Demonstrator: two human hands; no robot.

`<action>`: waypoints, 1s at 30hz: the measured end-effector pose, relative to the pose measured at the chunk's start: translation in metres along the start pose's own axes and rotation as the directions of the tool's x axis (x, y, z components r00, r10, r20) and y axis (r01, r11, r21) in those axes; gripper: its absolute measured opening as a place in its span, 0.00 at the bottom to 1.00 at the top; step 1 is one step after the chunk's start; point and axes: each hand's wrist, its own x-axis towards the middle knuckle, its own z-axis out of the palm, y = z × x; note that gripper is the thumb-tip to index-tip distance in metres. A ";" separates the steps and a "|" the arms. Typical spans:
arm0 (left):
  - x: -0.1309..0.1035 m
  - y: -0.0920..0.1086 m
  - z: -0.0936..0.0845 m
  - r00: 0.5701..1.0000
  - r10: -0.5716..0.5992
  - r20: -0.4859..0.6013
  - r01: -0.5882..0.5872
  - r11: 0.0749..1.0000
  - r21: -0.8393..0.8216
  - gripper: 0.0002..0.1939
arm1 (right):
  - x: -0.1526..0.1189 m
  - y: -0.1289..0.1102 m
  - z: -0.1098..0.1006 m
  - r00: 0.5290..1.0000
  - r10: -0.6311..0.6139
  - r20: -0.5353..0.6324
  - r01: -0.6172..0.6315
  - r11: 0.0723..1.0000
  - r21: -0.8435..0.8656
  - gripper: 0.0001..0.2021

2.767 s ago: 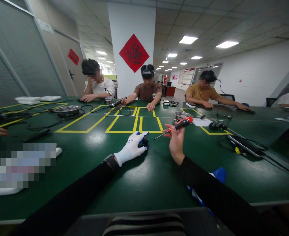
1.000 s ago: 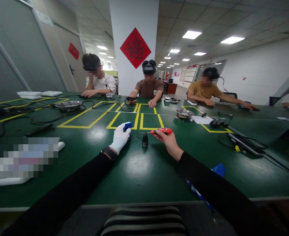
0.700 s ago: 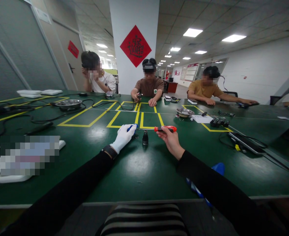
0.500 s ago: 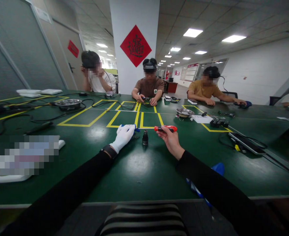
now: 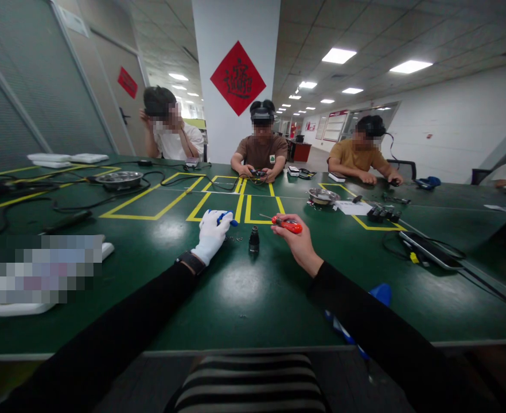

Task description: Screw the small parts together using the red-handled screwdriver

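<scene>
While the right hand [image 5: 301, 242] grasps a red screwdriver [image 5: 295, 228], the gloved left hand [image 5: 212, 235] is curled, whether around anything I cannot tell; slightly nearer, between them, a black part [image 5: 253, 241] stands upright.

Light is modest and cool, falling from bright, washed-out ceiling panels [image 5: 339, 55]; it pools as soft glare on the glossy table [image 5: 171, 327], while the sleeves [image 5: 128, 338] and the floor [image 5: 150, 378] under the near edge sink into shadow. The wide lens leans and stretches the partition [image 5: 29, 86] at the left edge and the ceiling [image 5: 463, 34] at the right. Fine detail is soft: the shaft of the screwdriver [image 5: 290, 225] shows faintly, the bits [image 5: 236, 238] beside the left hand [image 5: 212, 234] are indistinct, and mosaic blocks [image 5: 49, 269] mask a near-left patch.
</scene>
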 end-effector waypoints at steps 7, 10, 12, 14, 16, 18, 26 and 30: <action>-0.003 0.004 0.005 0.996 -0.060 -0.060 0.052 0.989 -0.139 0.21 | -0.005 0.007 -0.001 0.868 0.009 0.496 0.313 0.765 -0.563 0.08; -0.003 0.008 0.005 0.996 -0.058 -0.064 0.045 0.982 -0.182 0.19 | -0.008 0.008 0.001 0.810 0.089 0.579 0.376 0.679 -0.630 0.08; -0.004 0.013 0.004 0.999 0.013 -0.049 -0.024 0.976 -0.218 0.19 | -0.008 0.007 0.001 0.823 0.082 0.562 0.386 0.644 -0.660 0.06; -0.006 0.020 0.000 0.990 0.129 -0.051 -0.138 0.964 -0.227 0.20 | -0.008 0.002 0.002 0.876 0.002 0.482 0.372 0.633 -0.679 0.05; -0.011 0.028 -0.004 0.966 0.252 -0.054 -0.257 0.951 -0.170 0.19 | -0.008 -0.006 0.003 0.905 -0.137 0.402 0.391 0.638 -0.663 0.06; -0.017 0.036 -0.005 0.933 0.359 0.010 -0.356 0.928 -0.112 0.17 | -0.010 -0.014 0.005 0.886 -0.267 0.378 0.455 0.656 -0.602 0.06; -0.035 0.043 0.007 0.783 0.601 0.160 -0.594 0.799 -0.090 0.09 | -0.020 -0.018 0.017 0.843 -0.326 0.428 0.507 0.747 -0.430 0.04; -0.037 0.046 0.004 0.794 0.571 0.210 -0.568 0.819 -0.083 0.11 | -0.019 -0.015 0.015 0.841 -0.320 0.437 0.502 0.761 -0.411 0.03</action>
